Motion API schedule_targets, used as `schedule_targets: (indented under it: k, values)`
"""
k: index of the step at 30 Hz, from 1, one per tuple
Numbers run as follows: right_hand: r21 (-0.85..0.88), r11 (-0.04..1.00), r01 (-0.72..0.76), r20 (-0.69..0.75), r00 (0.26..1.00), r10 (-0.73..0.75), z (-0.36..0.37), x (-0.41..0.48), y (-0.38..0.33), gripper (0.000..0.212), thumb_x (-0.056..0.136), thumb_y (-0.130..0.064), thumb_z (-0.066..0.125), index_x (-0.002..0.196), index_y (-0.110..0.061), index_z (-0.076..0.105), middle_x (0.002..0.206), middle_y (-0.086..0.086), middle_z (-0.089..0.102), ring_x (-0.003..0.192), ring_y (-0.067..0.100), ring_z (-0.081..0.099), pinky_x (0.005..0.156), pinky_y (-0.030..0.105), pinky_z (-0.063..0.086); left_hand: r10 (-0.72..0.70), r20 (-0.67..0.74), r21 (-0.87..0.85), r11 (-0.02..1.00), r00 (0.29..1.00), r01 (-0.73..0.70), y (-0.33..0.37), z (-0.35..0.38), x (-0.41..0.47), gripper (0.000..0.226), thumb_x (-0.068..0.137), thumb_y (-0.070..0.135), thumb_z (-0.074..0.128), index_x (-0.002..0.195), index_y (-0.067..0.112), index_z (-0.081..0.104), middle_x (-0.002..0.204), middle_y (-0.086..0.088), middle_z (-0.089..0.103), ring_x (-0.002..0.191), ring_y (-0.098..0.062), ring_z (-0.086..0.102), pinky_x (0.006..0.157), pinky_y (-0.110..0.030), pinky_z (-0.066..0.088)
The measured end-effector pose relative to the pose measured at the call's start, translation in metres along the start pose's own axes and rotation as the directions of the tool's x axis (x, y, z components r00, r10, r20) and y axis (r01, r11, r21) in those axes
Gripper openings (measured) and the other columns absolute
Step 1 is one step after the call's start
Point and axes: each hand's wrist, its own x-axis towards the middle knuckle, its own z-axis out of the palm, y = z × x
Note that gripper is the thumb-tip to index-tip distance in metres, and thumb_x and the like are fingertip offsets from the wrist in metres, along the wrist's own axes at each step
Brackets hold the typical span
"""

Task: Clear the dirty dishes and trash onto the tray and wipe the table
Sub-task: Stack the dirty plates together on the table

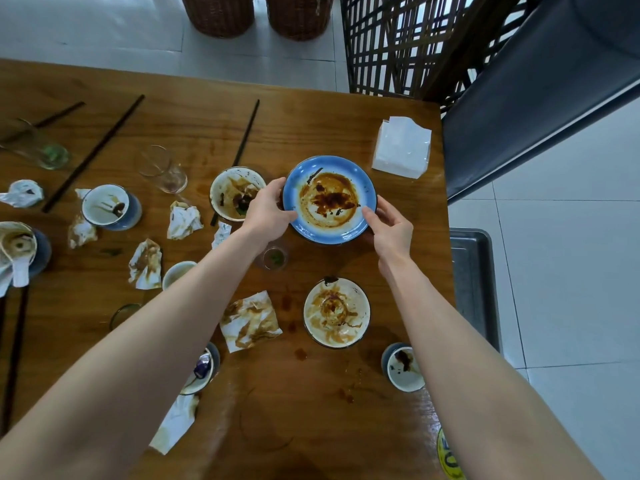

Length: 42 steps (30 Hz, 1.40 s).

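Note:
A blue plate (363,181) smeared with brown sauce sits at the far right of the wooden table (311,119). My left hand (266,211) grips its left rim and my right hand (393,230) grips its lower right rim. A grey metal tray (474,271) stands just off the table's right edge. A white sauce-stained plate (336,311) lies nearer me, and a dirty bowl (232,192) sits left of the blue plate. Several crumpled stained napkins (251,320) are scattered about.
Small cups (405,368) and bowls (110,206), empty glasses (165,169) and dark chopsticks (93,152) litter the left and near side. A pack of clean napkins (401,147) lies at the far right corner. A dark chair (540,109) and a lattice screen stand to the right.

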Motion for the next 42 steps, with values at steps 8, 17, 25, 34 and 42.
schedule_targets:
  k: [8, 17, 25, 34, 42]
  values:
    - [0.115, 0.992, -0.052, 0.031, 0.998, 0.049, 0.001, 0.000, 0.000, 0.044, 0.087, -0.008, 0.067, 0.130, -0.016, 0.058, 0.108, 0.000, 0.069, 0.101, 0.017, 0.067, 0.079, 0.036, 0.060, 0.027, 0.039, 0.011, 1.000, 0.999, -0.027, -0.001, -0.002, 0.004, 0.085, 0.083, -0.004, 0.068, 0.152, 0.023, 0.026, 0.154, 0.001, 0.034, 0.142, -0.017, 0.029, 0.110, -0.039, 0.033]
    - [0.154, 0.988, -0.020, 0.004, 1.000, 0.020, -0.004, -0.008, -0.003, 0.042, 0.088, -0.008, 0.067, 0.128, -0.016, 0.059, 0.107, -0.002, 0.068, 0.098, 0.015, 0.068, 0.070, 0.029, 0.060, 0.078, 0.006, -0.077, 0.994, 0.997, -0.078, 0.001, -0.007, -0.004, 0.080, 0.080, -0.004, 0.071, 0.147, 0.025, 0.037, 0.147, 0.001, 0.044, 0.138, -0.015, 0.035, 0.108, -0.038, 0.035]
    - [0.131, 0.988, 0.078, -0.072, 0.995, -0.069, -0.029, -0.034, -0.016, 0.042, 0.088, -0.014, 0.067, 0.129, -0.015, 0.059, 0.115, 0.001, 0.068, 0.105, 0.016, 0.065, 0.079, 0.034, 0.059, 0.129, 0.042, -0.168, 0.978, 0.991, -0.120, 0.019, 0.000, -0.034, 0.080, 0.082, -0.003, 0.071, 0.148, 0.020, 0.035, 0.147, -0.001, 0.045, 0.134, -0.018, 0.042, 0.109, -0.041, 0.040]
    - [0.089, 0.990, 0.112, -0.114, 0.988, -0.101, -0.075, -0.052, -0.020, 0.041, 0.088, -0.018, 0.068, 0.128, -0.017, 0.060, 0.111, -0.004, 0.068, 0.103, 0.014, 0.064, 0.079, 0.034, 0.059, 0.143, 0.050, -0.248, 0.961, 0.989, -0.126, 0.039, 0.031, -0.072, 0.076, 0.082, -0.006, 0.069, 0.146, 0.022, 0.039, 0.143, 0.000, 0.047, 0.118, -0.013, 0.050, 0.095, -0.031, 0.047]
    - [0.071, 0.987, 0.144, -0.023, 0.990, -0.142, -0.152, -0.039, -0.027, 0.036, 0.088, -0.013, 0.067, 0.124, -0.015, 0.062, 0.109, 0.001, 0.070, 0.102, 0.018, 0.067, 0.084, 0.039, 0.058, 0.094, -0.055, -0.294, 0.950, 0.994, -0.106, 0.060, 0.103, -0.106, 0.074, 0.082, -0.003, 0.070, 0.144, 0.025, 0.042, 0.141, 0.004, 0.049, 0.126, -0.018, 0.050, 0.102, -0.040, 0.047]
